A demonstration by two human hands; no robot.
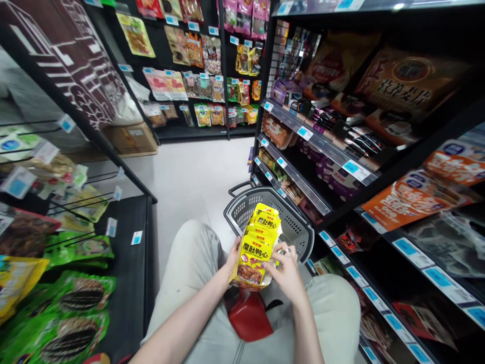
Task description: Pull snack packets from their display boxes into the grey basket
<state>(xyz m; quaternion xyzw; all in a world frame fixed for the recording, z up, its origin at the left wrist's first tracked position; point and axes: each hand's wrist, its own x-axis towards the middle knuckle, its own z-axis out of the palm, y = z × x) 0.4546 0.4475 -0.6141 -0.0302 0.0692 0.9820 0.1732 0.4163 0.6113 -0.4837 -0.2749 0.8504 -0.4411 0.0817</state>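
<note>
Both of my hands hold a stack of yellow snack packets point(258, 242) above my lap. My left hand point(232, 259) grips the stack's left edge with its fingers curled round it. On the right side, my right hand point(286, 270) pinches the front packet with thumb and fingers. The packets are fanned a little, one behind the other, with red and dark print on them. Just beyond them on the floor stands a grey plastic shopping basket point(303, 237). A red seat or stool point(248, 313) shows between my knees.
Shelves of packaged goods with blue price tags point(350, 167) rise close on the right. Green and yellow snack bags hang on a black rack point(81, 298) at the left. A white floor aisle point(193, 172) runs ahead to more hanging packets and a cardboard box point(132, 137).
</note>
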